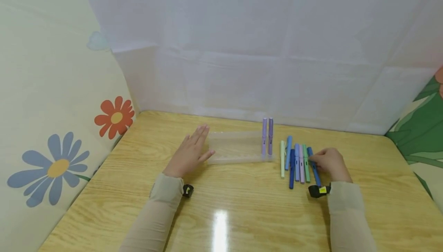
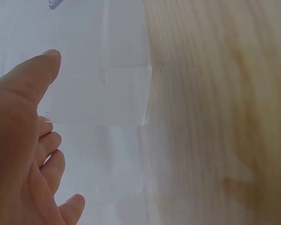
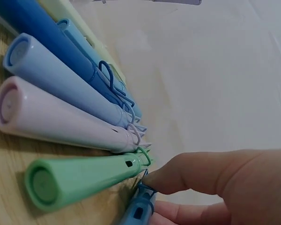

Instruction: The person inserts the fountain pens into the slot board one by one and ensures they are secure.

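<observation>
At the left end of a clear plastic pen stand [image 1: 235, 146], my left hand [image 1: 188, 154] rests with its fingers extended and the thumb at the near side. In the left wrist view, the stand's transparent corner [image 2: 126, 93] is beside the thumb and fingers. Two purple pens, a lilac one [image 1: 264, 136] and a darker one [image 1: 270, 136], are set side by side at the stand's right end. My right hand [image 1: 332, 163] pinches a blue pen [image 1: 314, 169] near its clip; the pen lies at the right end of a row, beside a green pen [image 3: 79, 180].
Left of the green pen lie a pinkish-lilac pen [image 1: 302, 163], a periwinkle pen [image 1: 297, 163], a dark blue pen [image 1: 292, 169], a light blue pen [image 1: 288, 154] and a pale green pen [image 1: 282, 159]. A white cloth [image 1: 242, 83] hangs behind the wooden table [image 1: 249, 209].
</observation>
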`<action>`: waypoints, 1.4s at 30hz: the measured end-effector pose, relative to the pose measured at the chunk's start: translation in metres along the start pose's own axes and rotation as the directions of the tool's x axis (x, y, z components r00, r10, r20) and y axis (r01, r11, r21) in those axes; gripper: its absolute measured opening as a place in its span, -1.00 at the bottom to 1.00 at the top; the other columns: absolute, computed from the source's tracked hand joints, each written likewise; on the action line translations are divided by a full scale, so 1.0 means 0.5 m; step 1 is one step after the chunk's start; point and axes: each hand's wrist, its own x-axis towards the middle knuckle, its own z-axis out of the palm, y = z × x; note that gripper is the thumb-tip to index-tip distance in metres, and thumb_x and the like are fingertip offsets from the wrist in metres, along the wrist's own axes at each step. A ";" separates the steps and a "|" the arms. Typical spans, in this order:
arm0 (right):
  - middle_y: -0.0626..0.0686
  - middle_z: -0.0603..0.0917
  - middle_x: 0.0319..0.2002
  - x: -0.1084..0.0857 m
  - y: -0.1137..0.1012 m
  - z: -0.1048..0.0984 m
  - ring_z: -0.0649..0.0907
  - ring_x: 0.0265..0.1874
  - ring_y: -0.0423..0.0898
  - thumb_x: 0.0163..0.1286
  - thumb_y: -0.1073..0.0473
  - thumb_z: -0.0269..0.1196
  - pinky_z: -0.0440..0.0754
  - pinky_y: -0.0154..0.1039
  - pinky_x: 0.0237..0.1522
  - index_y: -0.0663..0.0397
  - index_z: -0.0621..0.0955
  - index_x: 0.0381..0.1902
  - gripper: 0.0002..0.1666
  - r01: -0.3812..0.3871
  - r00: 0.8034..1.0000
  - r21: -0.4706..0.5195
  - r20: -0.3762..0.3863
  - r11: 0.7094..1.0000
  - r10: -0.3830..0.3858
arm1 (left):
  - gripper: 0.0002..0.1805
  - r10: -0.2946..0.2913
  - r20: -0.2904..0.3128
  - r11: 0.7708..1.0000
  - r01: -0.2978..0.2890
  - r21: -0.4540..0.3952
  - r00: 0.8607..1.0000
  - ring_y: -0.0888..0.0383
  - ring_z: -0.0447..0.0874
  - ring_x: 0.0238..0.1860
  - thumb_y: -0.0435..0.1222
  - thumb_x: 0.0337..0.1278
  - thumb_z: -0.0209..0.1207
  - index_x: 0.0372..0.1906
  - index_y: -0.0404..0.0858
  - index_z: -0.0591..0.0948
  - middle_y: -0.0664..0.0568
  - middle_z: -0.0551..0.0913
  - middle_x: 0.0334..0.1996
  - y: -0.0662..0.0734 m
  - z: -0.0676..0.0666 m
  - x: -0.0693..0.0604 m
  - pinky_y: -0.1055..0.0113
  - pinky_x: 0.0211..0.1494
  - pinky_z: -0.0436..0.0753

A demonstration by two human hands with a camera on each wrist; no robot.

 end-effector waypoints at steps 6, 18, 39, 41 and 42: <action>0.38 0.66 -0.04 -0.005 -0.002 -0.002 0.70 -0.18 0.07 0.43 0.17 0.23 0.73 -0.13 -0.18 0.55 0.57 0.04 -0.54 -0.007 1.000 -0.001 0.007 1.000 0.007 | -0.10 -0.006 0.008 1.000 0.006 -0.006 1.000 -0.13 -0.14 0.62 0.05 0.53 0.02 0.62 -0.38 -0.08 -0.21 -0.08 0.62 0.000 0.001 0.001 -0.25 0.56 0.06; 0.40 0.63 0.03 -0.007 0.005 -0.012 0.69 -0.09 0.11 0.43 0.14 0.24 0.72 -0.06 -0.05 0.55 0.52 0.13 -0.46 -0.010 0.999 0.066 0.037 0.998 0.007 | -0.10 -0.011 0.006 1.000 0.011 -0.007 1.000 -0.13 -0.14 0.62 0.05 0.53 0.02 0.62 -0.37 -0.08 -0.19 -0.08 0.62 -0.001 0.003 0.000 -0.24 0.57 0.06; 0.37 0.47 0.32 -0.009 -0.006 -0.019 0.61 0.14 0.02 0.57 0.02 0.11 0.62 -0.09 0.23 0.46 0.35 0.40 -0.31 0.036 0.996 0.303 0.068 0.952 -0.059 | -0.10 -0.020 0.024 1.000 0.020 -0.016 1.000 -0.15 -0.15 0.61 0.03 0.52 0.04 0.61 -0.39 -0.08 -0.22 -0.08 0.62 0.007 -0.004 0.002 -0.25 0.57 0.04; 0.36 0.47 0.32 -0.009 -0.009 -0.019 0.63 0.06 -0.10 0.58 0.02 0.11 0.66 -0.20 0.17 0.46 0.33 0.42 -0.30 0.065 0.994 0.329 0.066 0.942 -0.091 | -0.10 -0.020 0.022 1.000 0.020 -0.015 1.000 -0.16 -0.14 0.61 0.02 0.52 0.05 0.61 -0.40 -0.07 -0.23 -0.08 0.62 0.007 -0.004 0.002 -0.25 0.56 0.04; 0.36 0.46 0.32 -0.009 -0.011 -0.018 0.64 0.02 -0.16 0.59 0.02 0.10 0.67 -0.25 0.14 0.46 0.32 0.43 -0.30 0.076 0.992 0.343 0.065 0.936 -0.105 | -0.09 -0.019 0.018 1.000 0.019 -0.015 1.000 -0.16 -0.13 0.61 0.02 0.51 0.06 0.61 -0.40 -0.07 -0.23 -0.07 0.62 0.007 -0.004 0.001 -0.26 0.56 0.05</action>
